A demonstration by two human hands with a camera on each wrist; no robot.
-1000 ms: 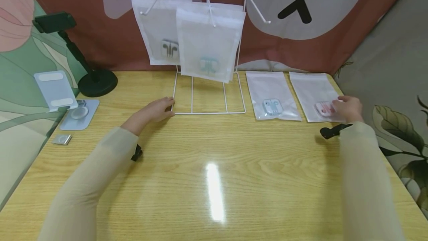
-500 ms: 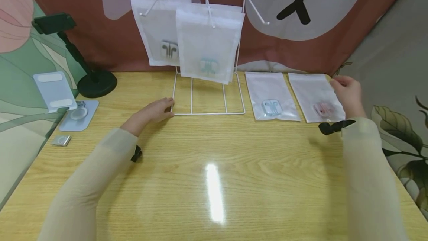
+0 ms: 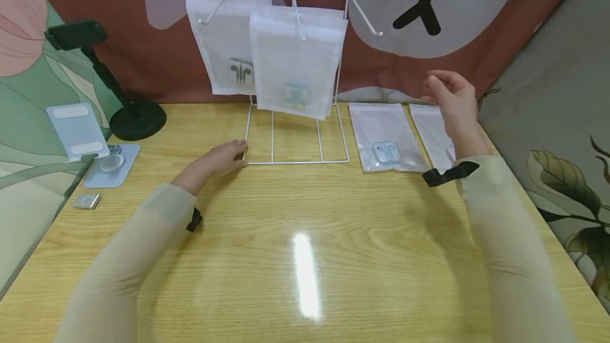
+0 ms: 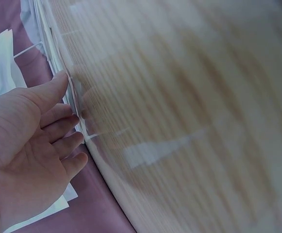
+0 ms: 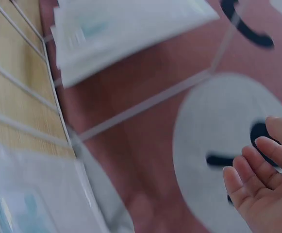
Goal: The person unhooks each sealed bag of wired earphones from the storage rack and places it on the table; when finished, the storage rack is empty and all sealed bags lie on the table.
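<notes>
My left hand (image 3: 216,161) rests at the left front corner of the white wire rack (image 3: 305,162), its fingertips touching the base; in the left wrist view the hand (image 4: 29,145) has loosely extended fingers. My right hand (image 3: 455,102) is raised over the rightmost bag (image 3: 425,123), partly covering it. The right wrist view shows the hand (image 5: 267,187) empty, fingers loosely bent. Frosted bags with dark earphones (image 3: 241,72) hang on the rack's left hook, and bags with blue ones (image 3: 296,94) on the middle hook. The right hook (image 3: 366,14) holds nothing.
A flat bag with a blue-white earphone case (image 3: 386,153) lies right of the rack. At the left stand a black phone holder (image 3: 138,120) and a pale blue stand (image 3: 78,128), with a small silver item (image 3: 87,201) in front. A red printed cloth (image 3: 157,62) hangs behind.
My right hand has risen from the rightmost bag's case, past its upper right corner, then up and left into the air. The bag stays on the table. My left hand keeps its place.
</notes>
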